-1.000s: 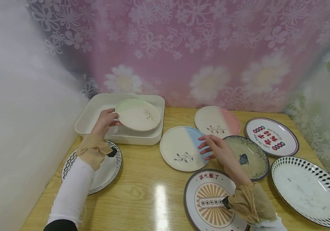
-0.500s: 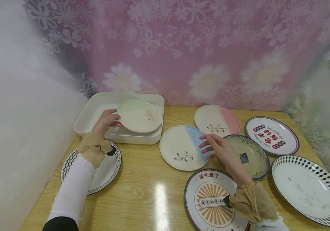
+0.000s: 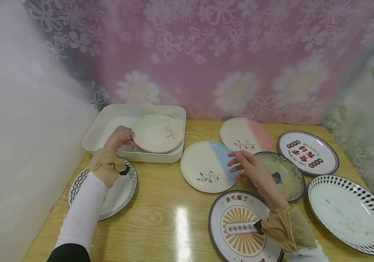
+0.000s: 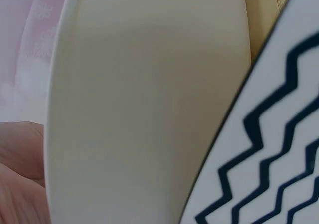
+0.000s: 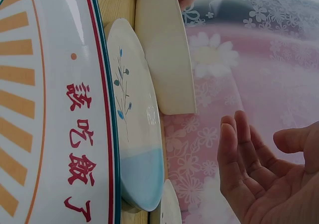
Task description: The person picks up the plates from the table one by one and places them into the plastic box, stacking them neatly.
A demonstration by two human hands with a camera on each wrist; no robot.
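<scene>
At its left rim, a cream plate with a pale green edge and a twig design (image 3: pixel 158 134) is pinched by my left hand (image 3: pixel 120 137). This plate lies within the white rectangular bin (image 3: pixel 134 156), on its right side; whether it touches the bottom cannot be told. In the left wrist view the bin's outer wall (image 4: pixel 149 109) hides most of that hand (image 4: pixel 22 179). My right hand (image 3: pixel 250 169) hovers with loosely bent, spread fingers near the right edge of a cream-and-blue plate (image 3: pixel 203 167). Its palm (image 5: pixel 269 189) holds nothing in the right wrist view.
Below the left forearm lies a zigzag-rimmed plate (image 3: pixel 121 193). On the right stand a pink-edged plate (image 3: pixel 239 133), a red-lettered plate (image 3: pixel 324 149), a fish plate (image 3: pixel 291 178), a diamond-rimmed oval plate (image 3: pixel 347 214) and a sunburst plate (image 3: pixel 232 247). A pink floral curtain (image 3: pixel 187 72) hangs behind.
The green-edged plate has sunk slightly in the bin, with my left hand still at its rim. The right hand has barely moved.
</scene>
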